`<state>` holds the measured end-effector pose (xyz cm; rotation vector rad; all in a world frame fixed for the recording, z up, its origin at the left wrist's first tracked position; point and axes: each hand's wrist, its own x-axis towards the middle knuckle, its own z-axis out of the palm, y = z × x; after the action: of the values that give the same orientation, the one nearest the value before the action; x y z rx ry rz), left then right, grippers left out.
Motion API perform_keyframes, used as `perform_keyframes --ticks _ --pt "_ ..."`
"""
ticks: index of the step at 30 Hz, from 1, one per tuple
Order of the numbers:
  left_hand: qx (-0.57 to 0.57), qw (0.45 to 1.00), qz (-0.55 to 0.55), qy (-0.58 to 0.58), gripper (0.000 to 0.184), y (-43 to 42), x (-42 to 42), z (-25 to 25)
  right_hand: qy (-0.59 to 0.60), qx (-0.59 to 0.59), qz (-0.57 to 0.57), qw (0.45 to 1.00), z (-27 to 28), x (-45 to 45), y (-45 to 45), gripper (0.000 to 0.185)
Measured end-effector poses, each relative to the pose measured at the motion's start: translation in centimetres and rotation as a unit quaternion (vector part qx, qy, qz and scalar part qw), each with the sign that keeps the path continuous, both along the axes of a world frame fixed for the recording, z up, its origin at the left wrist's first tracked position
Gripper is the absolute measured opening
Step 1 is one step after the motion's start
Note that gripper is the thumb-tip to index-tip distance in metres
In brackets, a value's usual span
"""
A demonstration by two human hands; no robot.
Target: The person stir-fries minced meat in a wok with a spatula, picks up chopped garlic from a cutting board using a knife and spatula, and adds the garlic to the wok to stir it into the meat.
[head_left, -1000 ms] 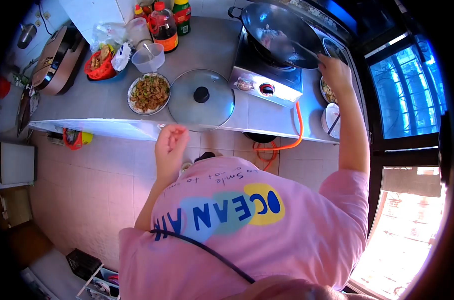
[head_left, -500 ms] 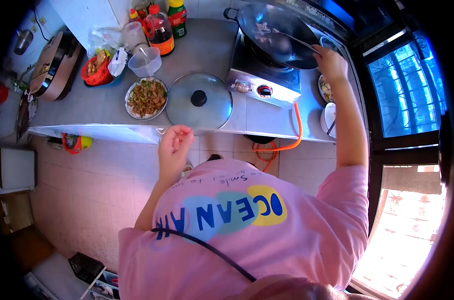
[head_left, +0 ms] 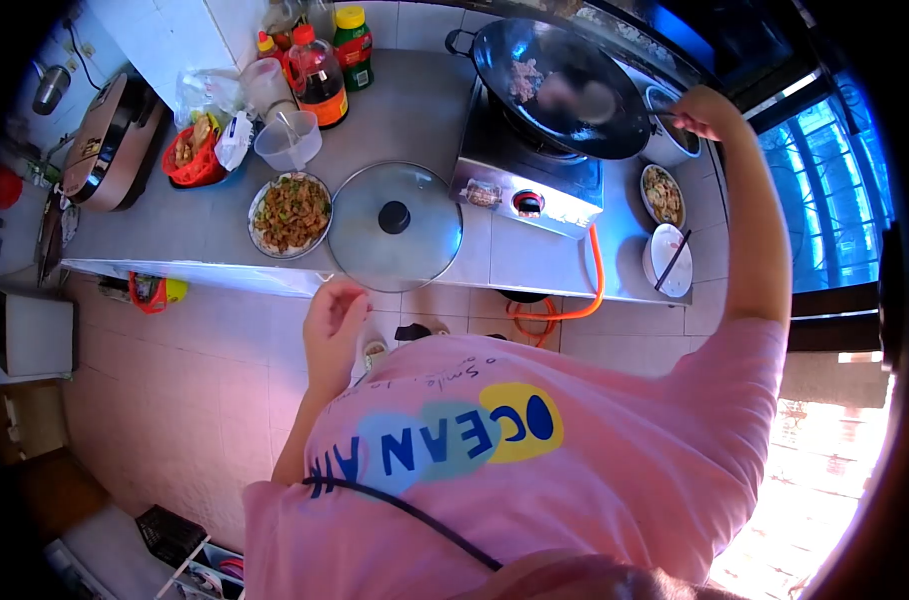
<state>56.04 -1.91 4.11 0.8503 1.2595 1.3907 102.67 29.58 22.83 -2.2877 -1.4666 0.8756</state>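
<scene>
My right hand is closed on the dark handle of a cooking utensil, at the wok's right rim and over a metal pot. The utensil's head is hidden. The black wok sits on a gas stove, with pieces of pale pinkish meat in it. My left hand hangs before the counter's front edge, fingers loosely curled, nothing seen in it. Nearest to it is a glass lid with a black knob, lying flat beside a plate of cooked food.
A white bowl with chopsticks and another plate of food stand right of the stove. A clear plastic container, a red basket and sauce bottles are on the left. An orange gas hose hangs off the counter.
My right hand has moved right, from above the wok to the pot beside it, and the utensil has left the meat. My left hand has lowered slightly. The view has shifted a little.
</scene>
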Motion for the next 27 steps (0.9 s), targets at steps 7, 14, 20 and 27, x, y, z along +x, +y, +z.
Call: perform_keyframes --ticks 7,14,20,27 --pt "-0.054 0.994 0.084 -0.040 0.009 -1.0 0.2 -1.1 0.190 -0.165 -0.048 0.967 -5.1 0.7 3.2 0.025" --pt "-0.026 0.996 0.081 -0.005 0.008 -0.5 0.0 -1.2 -0.323 0.341 0.156 0.869 -8.2 -5.5 -3.1 0.027" --pt "0.023 0.998 0.030 -0.040 0.009 0.7 0.1 -1.0 -0.405 0.410 0.273 0.771 -5.7 -7.7 -11.9 0.025" --pt "0.024 0.999 -0.022 -0.023 0.011 1.1 0.3 -0.9 -0.444 0.347 0.221 0.796 -7.7 -9.3 -8.8 0.024"
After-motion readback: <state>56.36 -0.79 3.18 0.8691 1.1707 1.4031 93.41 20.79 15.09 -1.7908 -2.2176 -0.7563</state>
